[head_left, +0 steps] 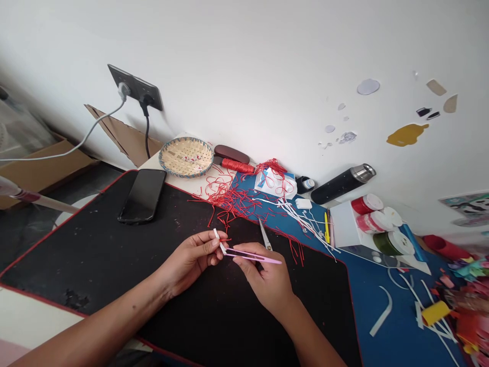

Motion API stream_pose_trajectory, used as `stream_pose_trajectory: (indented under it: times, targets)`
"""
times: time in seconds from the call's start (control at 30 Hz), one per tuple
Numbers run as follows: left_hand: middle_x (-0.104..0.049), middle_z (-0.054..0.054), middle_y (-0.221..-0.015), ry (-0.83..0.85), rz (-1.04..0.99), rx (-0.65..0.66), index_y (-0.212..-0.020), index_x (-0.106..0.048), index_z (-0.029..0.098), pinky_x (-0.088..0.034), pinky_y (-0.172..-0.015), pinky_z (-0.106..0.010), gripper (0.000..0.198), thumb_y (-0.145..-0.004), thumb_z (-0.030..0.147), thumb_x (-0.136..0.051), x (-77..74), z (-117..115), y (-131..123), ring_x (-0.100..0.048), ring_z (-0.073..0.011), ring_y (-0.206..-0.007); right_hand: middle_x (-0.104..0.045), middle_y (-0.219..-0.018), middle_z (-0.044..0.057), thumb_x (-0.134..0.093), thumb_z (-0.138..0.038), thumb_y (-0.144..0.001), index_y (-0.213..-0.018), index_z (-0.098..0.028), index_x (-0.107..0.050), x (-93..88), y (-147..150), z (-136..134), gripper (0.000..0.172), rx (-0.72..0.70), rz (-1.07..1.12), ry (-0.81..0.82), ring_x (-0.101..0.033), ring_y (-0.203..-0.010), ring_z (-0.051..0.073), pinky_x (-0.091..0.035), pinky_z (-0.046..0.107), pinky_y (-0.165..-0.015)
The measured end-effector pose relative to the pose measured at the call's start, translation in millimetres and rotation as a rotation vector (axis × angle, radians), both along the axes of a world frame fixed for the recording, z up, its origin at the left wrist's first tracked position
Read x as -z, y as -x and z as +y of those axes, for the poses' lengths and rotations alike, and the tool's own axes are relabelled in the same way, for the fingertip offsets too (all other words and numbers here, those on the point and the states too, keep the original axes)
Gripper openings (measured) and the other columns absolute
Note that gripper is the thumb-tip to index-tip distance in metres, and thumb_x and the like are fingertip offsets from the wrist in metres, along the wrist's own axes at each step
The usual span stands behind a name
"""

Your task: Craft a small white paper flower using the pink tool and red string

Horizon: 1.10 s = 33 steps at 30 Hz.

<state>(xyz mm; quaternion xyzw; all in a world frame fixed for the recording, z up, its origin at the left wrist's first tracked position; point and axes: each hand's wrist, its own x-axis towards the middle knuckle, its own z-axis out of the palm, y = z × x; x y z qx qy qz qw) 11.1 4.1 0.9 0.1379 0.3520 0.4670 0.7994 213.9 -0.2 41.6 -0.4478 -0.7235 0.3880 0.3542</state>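
My left hand pinches a small white strip between thumb and fingertips. It grips low on the strip, so the upper end stands free above the black mat. A short bit of red thread seems to lie against the strip at my fingertips, though it is too small to be sure.

My right hand is closed around the pink tweezers, held flat like a pen. The tips point toward nine o'clock and meet the bottom of the strip. I judge this grip is there for fine control at the tips. Whether the tips are actually squeezed on the strip I cannot tell.

Both hands hover just over the mat near its middle, probably because small pale pieces show up well against the dark surface.

The scissors lie at twelve o'clock, just beyond my right hand and within easy reach. Past them, between eleven and twelve, is a tangle of red thread offcuts, with a red spool and a woven basket by the wall. A phone rests face up at ten o'clock, clear of the mess.

Toward two o'clock, on the blue mat, loose white strips fan out beside a yellow pen. A black flask and ribbon rolls sit further back on the table.
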Motion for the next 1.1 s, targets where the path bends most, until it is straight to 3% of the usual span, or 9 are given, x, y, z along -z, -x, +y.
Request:
stream_pose_trajectory:
  times: [0.57, 1.1]
  targets:
    - [-0.07, -0.004, -0.073, 0.066, -0.13, 0.027, -0.1, -0.084, 0.009, -0.048, -0.056, -0.016, 0.037, -0.069, 0.023, -0.099, 2.5, -2.5, -1.4, -0.059, -0.0085, -0.06, -0.084, -0.102, 0.003, -0.07, -0.019, -0.099, -0.111, -0.023, -0.076, 2.4, 7.2, 0.0, 0.014, -0.08, 0.085, -0.112, -0.081, -0.087, 0.016, -0.061, 0.021, -0.08]
    - [-0.07, -0.004, -0.071, 0.097, -0.133, 0.053, -0.101, -0.084, 0.008, -0.051, -0.059, -0.014, 0.041, -0.067, 0.023, -0.1, 4.5, -4.1, -0.9, -0.062, -0.0075, -0.06, -0.084, -0.1, 0.003, -0.07, -0.021, -0.099, -0.109, -0.022, -0.076, 2.3, 7.6, 0.6, 0.011, -0.093, 0.059, -0.118, -0.081, -0.086, 0.016, -0.061, 0.021, -0.079]
